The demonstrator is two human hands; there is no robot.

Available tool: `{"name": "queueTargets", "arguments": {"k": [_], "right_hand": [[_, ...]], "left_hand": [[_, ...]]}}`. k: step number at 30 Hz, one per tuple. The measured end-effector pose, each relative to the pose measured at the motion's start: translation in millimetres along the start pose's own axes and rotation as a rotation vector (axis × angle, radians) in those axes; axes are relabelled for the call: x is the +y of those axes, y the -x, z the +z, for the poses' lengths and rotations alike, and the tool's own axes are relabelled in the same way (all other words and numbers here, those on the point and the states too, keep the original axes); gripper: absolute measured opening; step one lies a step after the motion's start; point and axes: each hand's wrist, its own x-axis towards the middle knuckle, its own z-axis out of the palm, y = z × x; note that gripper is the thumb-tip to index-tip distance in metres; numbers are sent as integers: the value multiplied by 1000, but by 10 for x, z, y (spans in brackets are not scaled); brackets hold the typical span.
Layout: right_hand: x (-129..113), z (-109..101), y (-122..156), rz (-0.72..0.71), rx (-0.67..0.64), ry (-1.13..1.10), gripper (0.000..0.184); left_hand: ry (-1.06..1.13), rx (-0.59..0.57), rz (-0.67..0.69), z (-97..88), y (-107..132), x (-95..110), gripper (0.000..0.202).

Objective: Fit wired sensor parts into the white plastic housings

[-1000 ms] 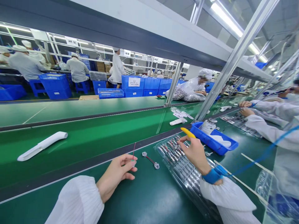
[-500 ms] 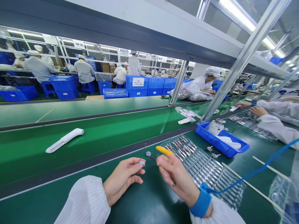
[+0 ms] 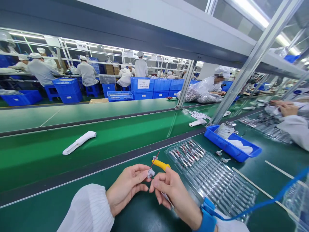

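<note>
My left hand (image 3: pixel 131 185) pinches a small white plastic part (image 3: pixel 151 173) between thumb and fingertips. A thin red wire (image 3: pixel 155 158) rises from beside that part. My right hand (image 3: pixel 169 187) is close against it, thumb and fingers bent together. A slim silvery piece (image 3: pixel 167 196) shows partly under its fingers; the rest is hidden. What looks like a yellow finger cot (image 3: pixel 161 165) covers the right index finger, and a small pale part shows behind its tip. Beside the right hand lies a clear plastic tray (image 3: pixel 217 177), with slim silvery parts and red wires in its far end.
A white handle-shaped shell (image 3: pixel 79 142) lies on the green belt (image 3: pixel 135 129). At right stands a blue bin (image 3: pixel 231 145) with a jar (image 3: pixel 225 129) inside. A blue cord (image 3: pixel 263 204) runs from my right wristband. A co-worker's hands (image 3: pixel 286 108) are at far right.
My right hand has moved left and down to meet the left one at the white part. The white shell has shifted right along the belt.
</note>
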Motion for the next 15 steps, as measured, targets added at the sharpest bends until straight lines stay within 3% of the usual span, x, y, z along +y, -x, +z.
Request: {"name": "queueTargets", "arguments": {"k": [15], "right_hand": [[-26, 42, 0, 90, -123, -253, 17]], "left_hand": [[4, -11, 18, -5, 39, -27, 23]]}}
